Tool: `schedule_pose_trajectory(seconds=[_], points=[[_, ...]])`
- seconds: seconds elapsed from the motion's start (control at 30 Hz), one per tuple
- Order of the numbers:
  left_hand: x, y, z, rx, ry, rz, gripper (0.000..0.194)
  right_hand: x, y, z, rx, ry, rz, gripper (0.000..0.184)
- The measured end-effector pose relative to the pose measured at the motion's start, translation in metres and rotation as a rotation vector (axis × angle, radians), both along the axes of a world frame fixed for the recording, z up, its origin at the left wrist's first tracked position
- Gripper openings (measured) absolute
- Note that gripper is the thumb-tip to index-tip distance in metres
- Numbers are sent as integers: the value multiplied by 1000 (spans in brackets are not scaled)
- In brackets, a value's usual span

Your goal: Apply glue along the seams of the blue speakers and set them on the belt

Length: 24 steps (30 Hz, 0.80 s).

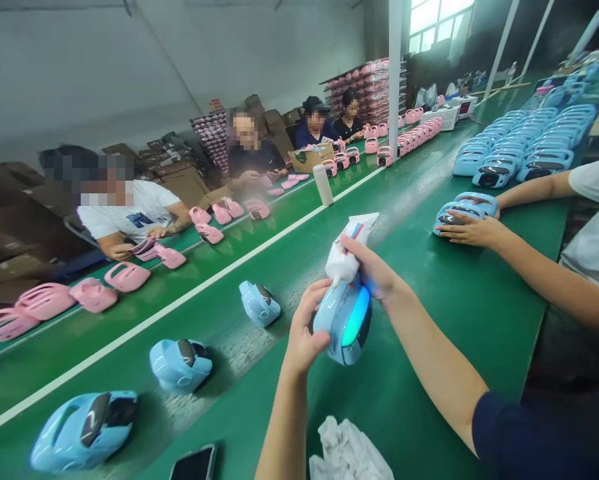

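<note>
My left hand (306, 327) grips a light blue plastic speaker (336, 320) with a built-in handle, held tilted above the green work surface. A strip on the speaker's side glows cyan. My right hand (374, 270) is closed round a white squeeze tube (346, 250) with red and blue stripes. The tube points downward, and its nozzle is at the top of the speaker; whether it touches cannot be made out. Crumpled white cloth or paper (349, 453) lies below my hands.
Several blue speakers (86, 427) stand along the belt at left, near a phone (194, 463). At right, a co-worker's hands (472, 230) hold another blue speaker, before rows of them (524, 143). Across the table, several people handle pink units (129, 275). A pale cylinder (323, 185) stands midway.
</note>
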<state>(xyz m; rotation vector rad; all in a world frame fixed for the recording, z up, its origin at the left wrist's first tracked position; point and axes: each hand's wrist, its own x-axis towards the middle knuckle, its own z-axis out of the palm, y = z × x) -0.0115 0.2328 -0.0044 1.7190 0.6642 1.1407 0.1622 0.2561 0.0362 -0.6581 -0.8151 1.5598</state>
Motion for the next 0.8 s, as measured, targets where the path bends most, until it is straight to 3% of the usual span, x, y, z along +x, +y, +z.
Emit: schedule_pose_trajectory(seconds=[0.17, 0.27, 0.37, 0.47, 0.63, 0.8], points=[[13, -18, 4, 78, -54, 2, 79, 2, -15, 8, -39, 35, -10, 50], [12, -24, 8, 84, -30, 23, 62, 0, -18, 11, -39, 63, -11, 50], [10, -28, 11, 56, -73, 143, 43, -9, -20, 14, -29, 73, -9, 48], [11, -28, 11, 11, -171, 290, 39, -17, -22, 15, 17, 66, -51, 55], [10, -25, 16, -36, -396, 315, 39, -11, -27, 15, 172, 88, -285, 51], [-3, -32, 35, -90, -637, 315, 44, -2, -45, 22, 404, 57, -584, 43]])
